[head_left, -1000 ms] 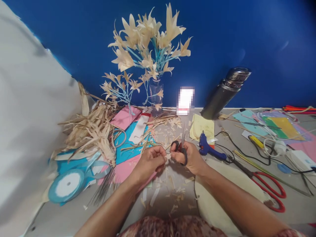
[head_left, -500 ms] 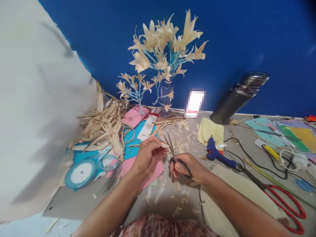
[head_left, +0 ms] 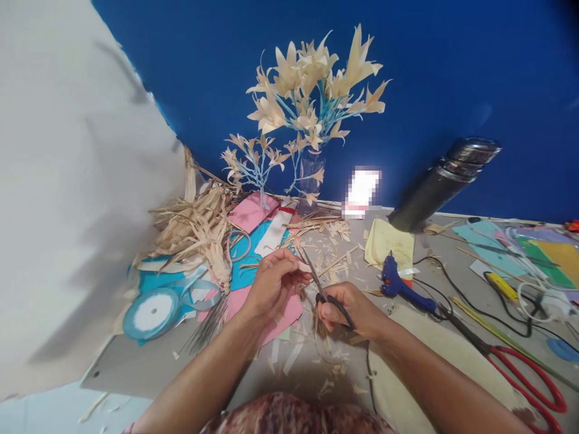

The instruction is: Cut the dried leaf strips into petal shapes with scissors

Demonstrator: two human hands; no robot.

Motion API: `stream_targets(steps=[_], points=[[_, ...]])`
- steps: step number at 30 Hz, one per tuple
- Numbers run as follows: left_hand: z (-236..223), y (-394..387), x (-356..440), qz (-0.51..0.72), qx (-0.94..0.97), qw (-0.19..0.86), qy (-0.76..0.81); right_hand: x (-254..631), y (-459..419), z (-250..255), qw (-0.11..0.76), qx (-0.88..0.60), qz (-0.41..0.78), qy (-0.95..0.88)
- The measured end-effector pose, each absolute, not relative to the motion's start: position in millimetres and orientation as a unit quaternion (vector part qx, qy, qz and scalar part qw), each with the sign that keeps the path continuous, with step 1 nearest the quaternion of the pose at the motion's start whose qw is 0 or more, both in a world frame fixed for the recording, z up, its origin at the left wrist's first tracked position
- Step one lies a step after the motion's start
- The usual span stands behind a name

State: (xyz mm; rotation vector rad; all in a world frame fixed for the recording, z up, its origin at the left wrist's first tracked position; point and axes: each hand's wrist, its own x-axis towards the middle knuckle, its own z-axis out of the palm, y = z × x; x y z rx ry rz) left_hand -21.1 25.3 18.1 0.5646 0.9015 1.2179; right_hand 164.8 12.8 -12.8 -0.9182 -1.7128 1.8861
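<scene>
My left hand (head_left: 277, 282) pinches a small pale piece of dried husk (head_left: 304, 266) between thumb and fingers. In my right hand (head_left: 346, 308) is a pair of black-handled scissors (head_left: 335, 307), fingers through the loops. The blades point up and left, right beside the husk piece; whether they touch it I cannot tell. Cut husk scraps (head_left: 332, 253) are scattered on the table beneath and beyond both hands. Close behind my left hand lie pink paper (head_left: 284, 310) and blue paper (head_left: 244, 271).
Husk flowers (head_left: 312, 72) stand in a clear bottle at the back. On the left are dried husks (head_left: 194, 220) and a ribbon roll (head_left: 151, 313). A dark flask (head_left: 434, 190), blue glue gun (head_left: 400, 286), black cord and red-handled scissors (head_left: 527, 367) occupy the right.
The scissors have swung from pointing upward to slanting left, their blades coming beside the husk piece. My left hand has risen slightly. The whole view has shifted, with objects farther right.
</scene>
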Motion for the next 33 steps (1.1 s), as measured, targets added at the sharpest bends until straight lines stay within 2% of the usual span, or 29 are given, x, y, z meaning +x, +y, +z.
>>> stream_targets(steps=[20,33], points=[[18,26,-25,0.544,0.267,0.681,0.412,165,11,-15,0.21,-0.347,0.675,-0.615],[22,30,-36,0.509,0.329,0.679,0.414,169,12,-14,0.174,-0.365,0.66,-0.634]])
